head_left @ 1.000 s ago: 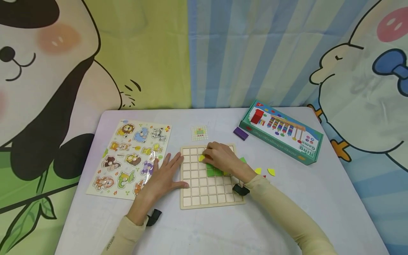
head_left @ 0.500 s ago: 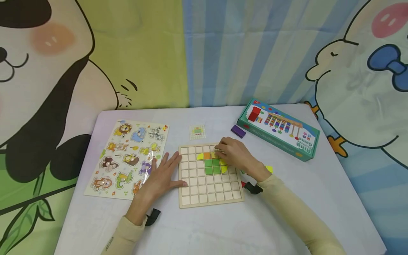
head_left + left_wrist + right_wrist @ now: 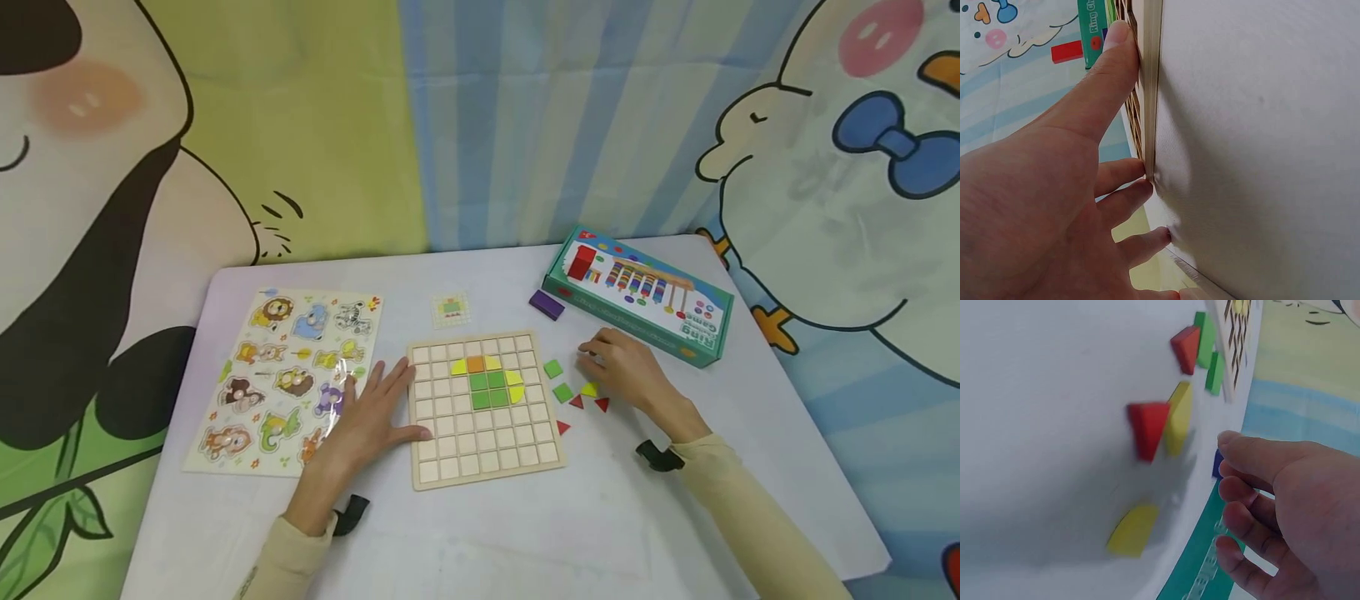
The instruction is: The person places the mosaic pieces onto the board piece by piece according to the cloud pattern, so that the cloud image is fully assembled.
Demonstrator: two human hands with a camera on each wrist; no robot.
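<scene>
My left hand (image 3: 367,417) lies with fingers spread at the left edge of a wooden grid board (image 3: 450,454); in the left wrist view its thumb (image 3: 1116,59) rests along the board's rim. On the board are a block of green squares (image 3: 489,390), an orange square (image 3: 476,364) and several yellow rounded-corner pieces (image 3: 517,395). To the board's right, my right hand (image 3: 630,371) hovers over loose pieces, its fingers loosely bent around nothing. Beneath it in the right wrist view are a yellow piece (image 3: 1134,531) and a red triangle (image 3: 1147,428).
Two green squares (image 3: 563,393) and a red triangle (image 3: 563,427) lie beside the board. Behind it are a small pattern card (image 3: 451,310), a purple block (image 3: 547,305) and a green game box (image 3: 637,296). An animal puzzle board (image 3: 281,383) lies at left.
My right hand has left the board and moved right to the loose pieces. The orange square and the yellow pieces it covered now show. My left hand stays at the board's edge.
</scene>
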